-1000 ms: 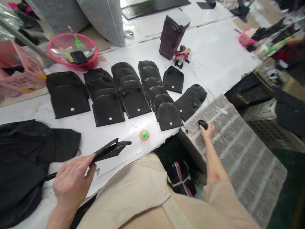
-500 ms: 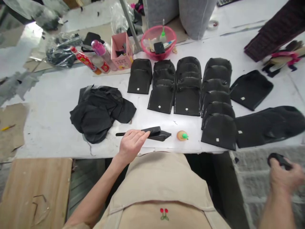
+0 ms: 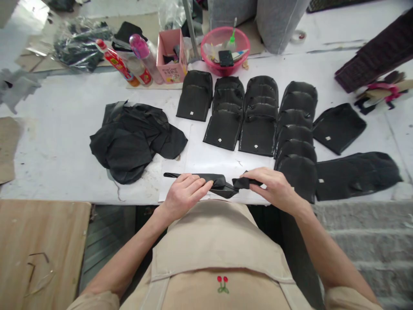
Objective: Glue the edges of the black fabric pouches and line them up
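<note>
My left hand [image 3: 190, 193] is closed around a folded black leather-like piece [image 3: 214, 180] near the front edge of the table. In my right hand [image 3: 274, 187] is a small dark black object [image 3: 241, 183], its exact kind unclear, held against the right end of that piece. A crumpled pile of black fabric [image 3: 134, 137] lies beyond my left hand. Rows of overlapping black leather-like pieces with rounded tops [image 3: 258, 133] are laid out beyond and right of my right hand, which covers the spot where a small bottle with a green nozzle stood.
Along the back stand a pink box [image 3: 171, 64], bottles [image 3: 118, 62] and a pink basin [image 3: 226, 69] with odds and ends. Dark folded material [image 3: 374, 56] lies at right. Wooden board [image 3: 41, 241] with eyeglasses [image 3: 40, 275] is at lower left; grey fluffy material [image 3: 364, 245] at lower right.
My right hand has come from the far lower right to the folded piece, bringing the small black object. My left hand keeps its grip. The view has shifted slightly.
</note>
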`<state>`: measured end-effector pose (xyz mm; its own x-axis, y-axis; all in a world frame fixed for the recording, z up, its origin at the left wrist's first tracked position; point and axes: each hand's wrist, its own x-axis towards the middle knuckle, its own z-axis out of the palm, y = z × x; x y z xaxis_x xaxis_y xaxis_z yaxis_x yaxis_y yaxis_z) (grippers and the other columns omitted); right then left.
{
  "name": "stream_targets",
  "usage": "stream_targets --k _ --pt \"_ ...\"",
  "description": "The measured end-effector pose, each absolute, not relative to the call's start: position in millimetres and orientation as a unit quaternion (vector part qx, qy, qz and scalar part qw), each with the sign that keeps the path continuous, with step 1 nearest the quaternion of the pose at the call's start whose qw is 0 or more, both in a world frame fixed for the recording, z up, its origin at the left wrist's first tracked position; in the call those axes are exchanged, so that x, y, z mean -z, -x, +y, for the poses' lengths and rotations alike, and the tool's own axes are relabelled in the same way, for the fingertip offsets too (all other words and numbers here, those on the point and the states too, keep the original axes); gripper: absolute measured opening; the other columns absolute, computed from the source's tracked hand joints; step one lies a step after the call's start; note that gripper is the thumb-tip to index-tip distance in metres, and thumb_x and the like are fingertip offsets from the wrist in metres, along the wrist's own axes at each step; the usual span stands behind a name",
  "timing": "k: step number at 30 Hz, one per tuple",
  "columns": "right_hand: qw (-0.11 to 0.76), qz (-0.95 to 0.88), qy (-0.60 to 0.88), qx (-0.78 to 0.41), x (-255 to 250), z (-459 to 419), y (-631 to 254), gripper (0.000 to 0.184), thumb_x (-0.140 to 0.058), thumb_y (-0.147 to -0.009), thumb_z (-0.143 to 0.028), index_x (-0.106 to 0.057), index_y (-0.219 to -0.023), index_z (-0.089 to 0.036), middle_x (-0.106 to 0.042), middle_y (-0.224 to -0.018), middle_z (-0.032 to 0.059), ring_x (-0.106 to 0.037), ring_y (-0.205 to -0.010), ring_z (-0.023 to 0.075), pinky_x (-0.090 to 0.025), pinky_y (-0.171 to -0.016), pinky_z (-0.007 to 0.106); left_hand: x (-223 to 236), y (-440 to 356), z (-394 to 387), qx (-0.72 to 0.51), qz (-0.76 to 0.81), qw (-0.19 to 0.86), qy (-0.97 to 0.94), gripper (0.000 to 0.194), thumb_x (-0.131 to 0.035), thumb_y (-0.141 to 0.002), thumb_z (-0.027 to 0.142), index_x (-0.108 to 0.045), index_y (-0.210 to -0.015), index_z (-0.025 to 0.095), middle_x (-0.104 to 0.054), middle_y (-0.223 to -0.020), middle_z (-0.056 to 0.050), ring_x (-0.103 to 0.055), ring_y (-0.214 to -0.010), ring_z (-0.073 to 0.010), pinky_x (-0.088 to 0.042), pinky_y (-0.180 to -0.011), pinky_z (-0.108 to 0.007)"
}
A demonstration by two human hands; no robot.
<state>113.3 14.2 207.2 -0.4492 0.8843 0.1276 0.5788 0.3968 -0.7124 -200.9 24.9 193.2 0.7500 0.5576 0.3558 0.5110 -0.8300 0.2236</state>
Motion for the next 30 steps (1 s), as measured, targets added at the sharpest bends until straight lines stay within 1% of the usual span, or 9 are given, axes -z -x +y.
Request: stream_targets --k 4,9,14,17,22,25,30 --pt "0.248 -0.811 0.416 -0.329 -207 28 -90 0.021 -0.056 -0.097 -0.02 -0.071 -0.111 -0.024 -0.077 -0.099 0.0045 -0.072 -0.09 0.0193 -0.056 -0.082 0.031 -192 204 22 -0.207 0.304 0.065 -0.928 0.031 -0.05 -0.1 0.013 -0.062 -0.126 0.022 -0.075 -0.101 -0.006 -0.069 -0.097 -0.0183 -0.05 -0.089 -0.036" --pt "0.233 -0.841 0.347 -0.343 -210 33 -76 0.029 -0.05 -0.1 -0.015 -0.069 -0.12 -0.024 -0.076 -0.107 0.0056 -0.071 -0.096 0.0174 -0.053 -0.085 0.031 -188 206 19 -0.213 0.318 0.085 -0.92 0.029 -0.053 -0.099 0.014 -0.065 -0.123 0.024 -0.074 -0.1 -0.005 -0.069 -0.096 -0.0175 -0.049 -0.088 -0.034" --pt "0.227 -0.878 0.32 -0.275 -214 30 -71 0.027 -0.05 -0.101 -0.014 -0.071 -0.116 -0.021 -0.076 -0.105 0.0071 -0.071 -0.091 0.016 -0.051 -0.082 0.029 -181 206 16 -0.171 0.336 0.076 -0.923 0.028 -0.051 -0.099 0.013 -0.065 -0.121 0.023 -0.071 -0.098 -0.005 -0.065 -0.092 -0.0179 -0.048 -0.083 -0.034" --pt "0.223 -0.887 0.323 -0.245 -215 27 -68 0.027 -0.05 -0.101 -0.015 -0.072 -0.114 -0.022 -0.076 -0.106 0.0069 -0.07 -0.09 0.0158 -0.051 -0.082 0.03 -178 203 14 -0.149 0.353 0.079 -0.92 0.027 -0.051 -0.099 0.013 -0.066 -0.12 0.023 -0.067 -0.095 -0.005 -0.062 -0.088 -0.018 -0.046 -0.08 -0.034" --pt "0.199 -0.899 0.322 -0.222 -214 23 -65 0.029 -0.049 -0.102 -0.015 -0.071 -0.115 -0.026 -0.076 -0.109 0.0049 -0.069 -0.091 0.016 -0.051 -0.082 0.031 -183 194 13 -0.12 0.402 0.12 -0.9 0.025 -0.05 -0.095 0.011 -0.07 -0.106 0.021 -0.063 -0.088 -0.005 -0.058 -0.081 -0.0185 -0.044 -0.072 -0.032" --pt "0.179 -0.914 0.309 -0.193 -213 21 -65 0.029 -0.05 -0.101 -0.015 -0.07 -0.118 -0.029 -0.075 -0.113 0.0041 -0.068 -0.098 0.0182 -0.051 -0.088 0.034 -188 191 14 -0.094 0.425 0.162 -0.886 0.025 -0.051 -0.09 0.008 -0.07 -0.101 0.02 -0.062 -0.088 -0.005 -0.057 -0.081 -0.0191 -0.045 -0.071 -0.032" --pt "0.179 -0.924 0.285 -0.181 -219 20 -65 0.029 -0.053 -0.1 -0.014 -0.069 -0.118 -0.029 -0.073 -0.116 0.005 -0.067 -0.107 0.0198 -0.049 -0.103 0.042 -189 191 17 -0.063 0.452 0.199 -0.867 0.028 -0.054 -0.083 0.004 -0.069 -0.1 0.021 -0.062 -0.092 -0.005 -0.059 -0.085 -0.0198 -0.048 -0.075 -0.033"
